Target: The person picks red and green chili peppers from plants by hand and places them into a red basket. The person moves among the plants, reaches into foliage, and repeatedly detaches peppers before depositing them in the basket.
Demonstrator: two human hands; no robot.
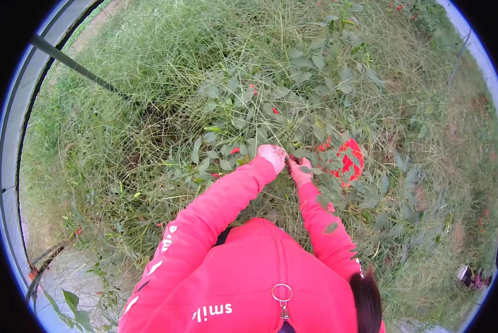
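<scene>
My left hand (272, 156), in what looks like a soiled pale pink glove, reaches into a pepper plant; its fingers are bent out of sight. Close beside it, my right hand (301, 171) has its fingertips near the left one among leaves and stems. Leaves partly cover the right hand, and whatever lies between the fingers is hidden. Left of the hands hangs a red chili pepper (235, 150). Farther out are another red pepper (253, 88) and a green pepper (212, 129). A bright red container (352, 160) stands right of my right hand, partly behind foliage.
Tall thin grass (161, 62) tangles through the pepper plants all around. A dark pole (74, 64) slants in from the upper left. Pale sheeting (82, 274) lies at lower left, near a dark bent pipe (45, 266). A dark and pink object (475, 279) sits at far right.
</scene>
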